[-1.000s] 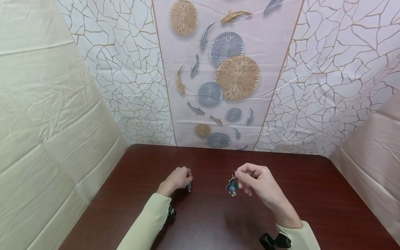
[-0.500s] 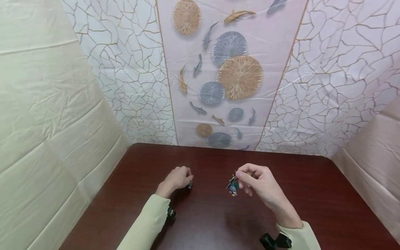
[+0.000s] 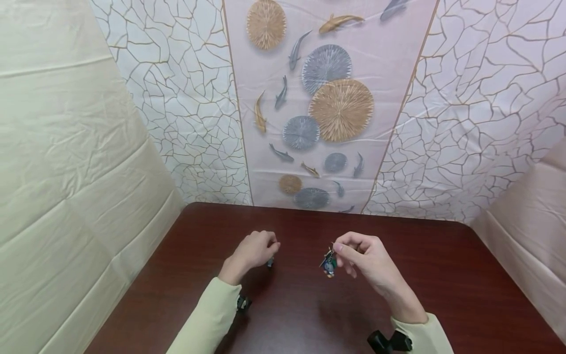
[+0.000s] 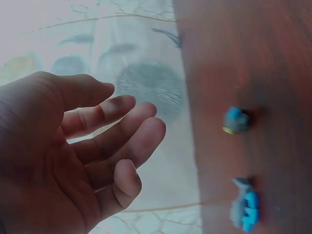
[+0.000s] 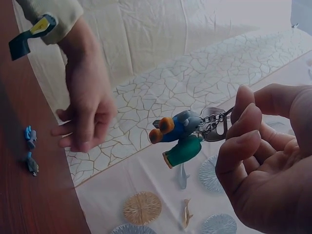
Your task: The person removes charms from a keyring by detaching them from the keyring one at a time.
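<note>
Table (image 3: 287,314), two figurines (image 4: 250,212), left fingers (image 4: 146,139) loose, empty, right fingers (image 5: 239,147) tight on one keychain (image 5: 184,149)

Keychain (image 3: 329,268) hangs right of two figurines (image 4: 247,212) on table (image 3: 300,300) (cloth (image 3: 340,110) behind).

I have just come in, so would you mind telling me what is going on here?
A person's right hand pinches a blue and green keychain, holding it up above the table. The left hand holds nothing and is above the table too. Near it, apart from each other on the tabletop, are two small toys: a blue and grey toy and a darker toy.
</note>
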A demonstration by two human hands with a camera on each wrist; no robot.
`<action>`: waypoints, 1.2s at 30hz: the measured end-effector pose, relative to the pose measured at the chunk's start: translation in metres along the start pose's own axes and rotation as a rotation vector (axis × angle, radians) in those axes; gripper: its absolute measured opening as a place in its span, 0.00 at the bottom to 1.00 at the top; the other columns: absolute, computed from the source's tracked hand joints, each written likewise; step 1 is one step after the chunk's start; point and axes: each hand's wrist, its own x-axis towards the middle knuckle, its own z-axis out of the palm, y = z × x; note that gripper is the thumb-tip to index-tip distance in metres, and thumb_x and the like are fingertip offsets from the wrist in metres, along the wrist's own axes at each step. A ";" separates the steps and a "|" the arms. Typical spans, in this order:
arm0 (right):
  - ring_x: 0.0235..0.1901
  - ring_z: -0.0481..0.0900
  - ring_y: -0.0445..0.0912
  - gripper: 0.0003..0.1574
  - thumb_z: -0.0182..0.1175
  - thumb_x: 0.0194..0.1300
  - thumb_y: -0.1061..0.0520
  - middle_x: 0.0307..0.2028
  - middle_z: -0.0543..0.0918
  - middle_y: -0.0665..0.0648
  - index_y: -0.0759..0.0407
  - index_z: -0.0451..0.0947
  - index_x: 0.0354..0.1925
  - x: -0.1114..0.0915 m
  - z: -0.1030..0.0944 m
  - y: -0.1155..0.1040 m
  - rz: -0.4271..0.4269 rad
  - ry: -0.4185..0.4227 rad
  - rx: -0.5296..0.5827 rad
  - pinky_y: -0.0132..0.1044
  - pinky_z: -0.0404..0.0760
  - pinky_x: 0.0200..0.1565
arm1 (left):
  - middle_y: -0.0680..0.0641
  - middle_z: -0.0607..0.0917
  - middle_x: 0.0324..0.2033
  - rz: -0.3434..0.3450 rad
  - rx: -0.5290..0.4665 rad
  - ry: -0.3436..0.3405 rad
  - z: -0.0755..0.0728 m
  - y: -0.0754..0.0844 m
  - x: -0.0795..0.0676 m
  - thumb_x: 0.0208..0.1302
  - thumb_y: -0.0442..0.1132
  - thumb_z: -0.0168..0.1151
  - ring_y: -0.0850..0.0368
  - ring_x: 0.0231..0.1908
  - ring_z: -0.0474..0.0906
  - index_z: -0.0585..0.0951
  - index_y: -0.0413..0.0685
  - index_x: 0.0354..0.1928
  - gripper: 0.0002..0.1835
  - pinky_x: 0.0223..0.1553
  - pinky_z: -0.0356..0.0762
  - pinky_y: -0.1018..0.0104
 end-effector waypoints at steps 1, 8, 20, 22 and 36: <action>0.13 0.68 0.43 0.06 0.54 0.65 0.63 0.19 0.77 0.51 0.68 0.74 0.35 0.000 0.000 0.000 0.000 0.000 0.000 0.40 0.65 0.12 | 0.57 0.75 0.17 0.010 0.007 0.010 -0.002 0.003 -0.001 0.65 0.47 0.53 0.62 0.17 0.69 0.78 0.54 0.32 0.09 0.22 0.68 0.67; 0.13 0.68 0.43 0.07 0.55 0.65 0.63 0.19 0.78 0.51 0.69 0.74 0.36 0.001 0.000 0.001 0.001 0.003 -0.004 0.40 0.65 0.12 | 0.59 0.76 0.19 0.092 0.022 0.109 -0.018 0.031 -0.012 0.64 0.47 0.54 0.65 0.16 0.70 0.80 0.53 0.36 0.09 0.23 0.70 0.69; 0.13 0.69 0.42 0.08 0.56 0.64 0.64 0.21 0.79 0.51 0.70 0.74 0.38 0.001 0.000 0.003 -0.002 0.010 0.006 0.41 0.65 0.12 | 0.62 0.77 0.21 0.236 -0.016 0.219 -0.036 0.076 -0.038 0.63 0.47 0.57 0.67 0.20 0.70 0.80 0.58 0.32 0.06 0.24 0.69 0.72; 0.13 0.69 0.42 0.08 0.56 0.64 0.64 0.21 0.80 0.52 0.70 0.74 0.38 0.002 0.000 0.003 -0.002 0.013 0.003 0.41 0.65 0.12 | 0.63 0.78 0.22 0.247 -0.013 0.229 -0.038 0.080 -0.040 0.63 0.48 0.57 0.67 0.21 0.71 0.80 0.59 0.32 0.06 0.25 0.69 0.72; 0.14 0.69 0.43 0.09 0.57 0.63 0.62 0.21 0.80 0.52 0.70 0.75 0.38 0.002 -0.002 0.001 0.014 0.049 -0.024 0.39 0.66 0.12 | 0.63 0.78 0.24 0.390 -0.134 0.210 -0.032 0.105 -0.052 0.62 0.44 0.59 0.73 0.23 0.70 0.79 0.56 0.36 0.03 0.26 0.68 0.80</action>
